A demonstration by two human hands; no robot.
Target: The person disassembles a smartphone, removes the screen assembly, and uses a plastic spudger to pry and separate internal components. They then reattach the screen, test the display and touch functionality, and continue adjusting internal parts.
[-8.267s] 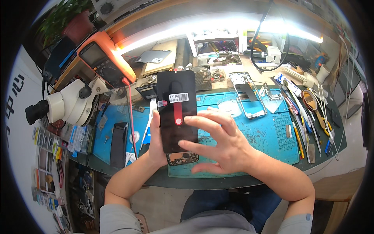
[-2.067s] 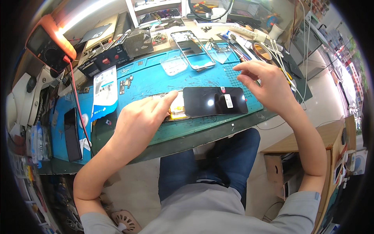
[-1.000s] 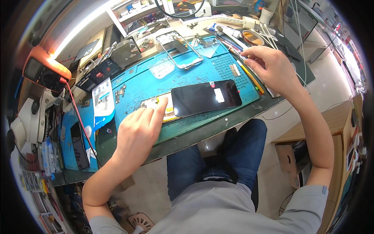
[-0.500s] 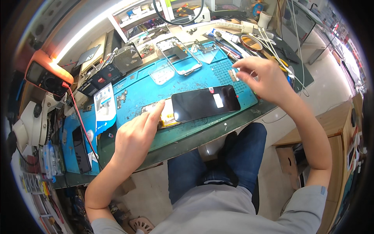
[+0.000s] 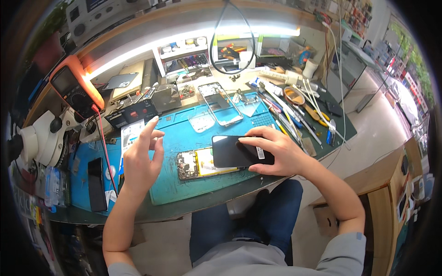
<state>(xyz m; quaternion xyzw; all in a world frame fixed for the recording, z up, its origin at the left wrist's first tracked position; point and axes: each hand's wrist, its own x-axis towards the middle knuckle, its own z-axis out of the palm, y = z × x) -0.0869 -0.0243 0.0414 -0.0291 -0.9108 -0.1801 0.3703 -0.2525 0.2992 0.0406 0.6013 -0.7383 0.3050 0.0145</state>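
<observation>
A black phone screen (image 5: 229, 154) with a white label near its right end lies tilted over the opened phone body (image 5: 188, 166), whose yellow-edged battery and circuit board show to the left. My right hand (image 5: 282, 151) grips the screen's right end, fingers over its face and thumb along the near edge. Raised left of the phone body is my left hand (image 5: 140, 161), holding nothing, its index finger stretched up and the thumb apart. Both phone parts are on the blue work mat (image 5: 170, 193).
An empty phone frame (image 5: 239, 117) and a clear tray (image 5: 201, 122) lie behind. Tweezers and pens (image 5: 290, 115) crowd the right. An orange multimeter (image 5: 76, 89), a microscope (image 5: 41, 140) and another black phone (image 5: 96, 184) stand or lie left. A cable loop (image 5: 212, 50) hangs ahead.
My right hand has come down from the right and taken hold of the screen's right end. My left hand has lifted off the phone body and moved left. The view has tipped upward.
</observation>
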